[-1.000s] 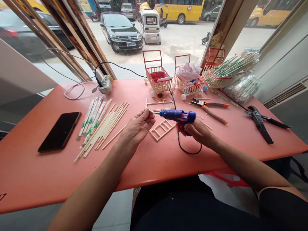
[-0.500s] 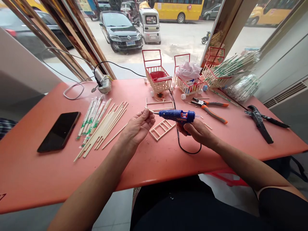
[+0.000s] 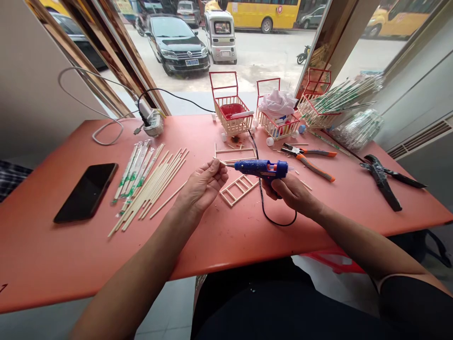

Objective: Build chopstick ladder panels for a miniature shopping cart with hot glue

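Observation:
My right hand (image 3: 288, 191) is wrapped round the grip of a blue hot glue gun (image 3: 255, 167), its nozzle pointing left. Between thumb and fingers, my left hand (image 3: 207, 179) pinches a short wooden stick (image 3: 220, 161). The nozzle tip is at the end of this stick; whether they touch I cannot tell. Just below the gun lies a small ladder-like frame (image 3: 239, 190) of glued sticks. Behind the gun a second stick frame (image 3: 235, 152) lies on the table, partly hidden.
Long chopsticks (image 3: 152, 189) and a phone (image 3: 86, 192) lie left. Two small stick carts (image 3: 233, 115) with red rims stand at the back, beside a third holding wrapped chopsticks (image 3: 339, 101). Orange-handled pliers (image 3: 311, 160) and black-handled cutters (image 3: 382, 179) lie right. The gun's black cord (image 3: 274, 222) loops below it.
Both hands, the stick and the glue gun stay almost where they were. The view has shifted very slightly.

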{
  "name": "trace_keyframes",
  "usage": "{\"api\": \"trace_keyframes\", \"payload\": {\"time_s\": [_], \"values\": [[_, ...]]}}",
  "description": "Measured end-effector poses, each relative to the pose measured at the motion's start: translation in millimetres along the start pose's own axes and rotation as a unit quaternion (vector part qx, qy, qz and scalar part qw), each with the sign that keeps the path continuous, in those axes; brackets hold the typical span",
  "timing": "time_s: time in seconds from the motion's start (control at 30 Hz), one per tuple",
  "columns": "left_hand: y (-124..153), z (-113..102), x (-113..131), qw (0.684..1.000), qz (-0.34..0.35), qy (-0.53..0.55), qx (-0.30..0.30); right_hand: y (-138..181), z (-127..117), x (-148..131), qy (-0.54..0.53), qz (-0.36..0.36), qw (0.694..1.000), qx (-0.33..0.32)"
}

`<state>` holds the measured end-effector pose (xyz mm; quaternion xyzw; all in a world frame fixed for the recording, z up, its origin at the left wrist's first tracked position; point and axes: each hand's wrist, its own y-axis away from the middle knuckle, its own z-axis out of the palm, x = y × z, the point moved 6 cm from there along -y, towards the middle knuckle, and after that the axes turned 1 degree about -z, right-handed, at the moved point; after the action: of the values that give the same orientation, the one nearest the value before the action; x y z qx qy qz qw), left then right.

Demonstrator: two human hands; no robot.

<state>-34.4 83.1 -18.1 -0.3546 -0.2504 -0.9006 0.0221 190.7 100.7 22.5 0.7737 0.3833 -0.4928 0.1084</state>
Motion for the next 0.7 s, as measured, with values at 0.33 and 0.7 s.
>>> {"api": "trace_keyframes", "payload": {"time_s": [0.33,0.7], "values": [[0.9,1.5,0.0,1.0,-0.003,-0.001,-0.003,-0.4,1.9,3.1,-0.022,-0.019,0.999,0.017],[-2.4,-0.8,-0.7,1.0,0.0,-0.008,-0.007,-0.4,1.9,3.5,-0.01,-0.02,1.0,0.01]]}}
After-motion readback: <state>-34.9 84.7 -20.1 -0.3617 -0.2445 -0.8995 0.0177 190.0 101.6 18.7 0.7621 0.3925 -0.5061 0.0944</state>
